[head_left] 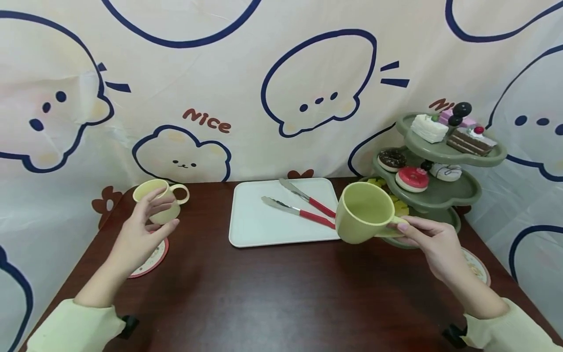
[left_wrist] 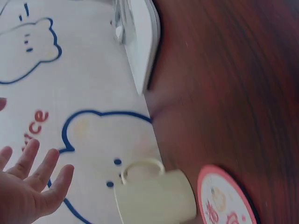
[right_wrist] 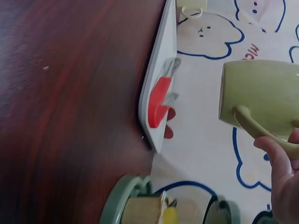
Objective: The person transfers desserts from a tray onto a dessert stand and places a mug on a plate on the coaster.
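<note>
In the head view my right hand (head_left: 433,242) pinches the handle of a yellow-green mug (head_left: 362,220). The mug is lifted, with its mouth tilted toward the camera; the right wrist view shows thumb and fingers on the handle. A matching mug (head_left: 173,211) stands at the far left of the table, its handle pointing right. My left hand (head_left: 138,237) partly covers it in the head view. From the left wrist, the fingers (left_wrist: 46,170) look spread and apart from that mug. A red-rimmed coaster (head_left: 156,259) lies just in front of the left mug.
A white tray (head_left: 250,215) at the back middle carries two red-handled knives (head_left: 316,218). On the right a tiered green stand (head_left: 488,156) holds cake slices and doughnuts. Another round coaster (head_left: 478,268) lies partly behind my right forearm. A printed curtain (head_left: 246,88) hangs behind the table.
</note>
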Motion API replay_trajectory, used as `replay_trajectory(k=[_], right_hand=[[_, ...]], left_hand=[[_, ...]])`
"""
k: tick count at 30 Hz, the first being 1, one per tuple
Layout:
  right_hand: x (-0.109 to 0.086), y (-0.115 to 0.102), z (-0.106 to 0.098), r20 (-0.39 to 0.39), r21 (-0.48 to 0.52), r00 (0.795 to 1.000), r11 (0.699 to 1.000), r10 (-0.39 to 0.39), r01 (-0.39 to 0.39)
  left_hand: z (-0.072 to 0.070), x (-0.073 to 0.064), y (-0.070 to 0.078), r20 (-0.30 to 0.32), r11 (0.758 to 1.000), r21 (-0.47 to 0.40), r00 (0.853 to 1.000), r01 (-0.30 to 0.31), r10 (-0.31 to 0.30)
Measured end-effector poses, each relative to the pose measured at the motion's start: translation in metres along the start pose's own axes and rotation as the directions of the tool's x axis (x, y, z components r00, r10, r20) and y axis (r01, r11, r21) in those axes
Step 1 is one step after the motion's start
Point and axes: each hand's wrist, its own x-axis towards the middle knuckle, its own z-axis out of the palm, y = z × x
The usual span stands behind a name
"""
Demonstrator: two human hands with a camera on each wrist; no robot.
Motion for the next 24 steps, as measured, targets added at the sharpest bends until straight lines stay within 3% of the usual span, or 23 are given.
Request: replay_trajectory(k=[7,11,16,24], right_hand=[[-0.013,-0.005,-0.019,-0.029,0.059,0.999,0.998,-0.017,0.019],[-0.017,-0.008,-0.033,-0.072,0.044,0.997,0.998,-0.031,0.034],[-0.023,-0.011,-0.051,-0.101,0.066,0.994,0.996,-0.051,0.057],[-0.039,-0.011,-0.077,-0.116,0.067,0.990,0.994,-0.080,0.088]], left_hand=[[-0.014,-0.001,-0.019,0.004,0.993,0.114,1.000,0.024,-0.025],[-0.018,-0.001,-0.034,0.045,0.982,0.174,0.996,0.072,-0.081],[-0.025,-0.005,-0.054,0.115,0.959,0.242,0.977,0.148,-0.180],[-0.040,-0.006,-0.080,0.183,0.923,0.321,0.942,0.212,-0.280]])
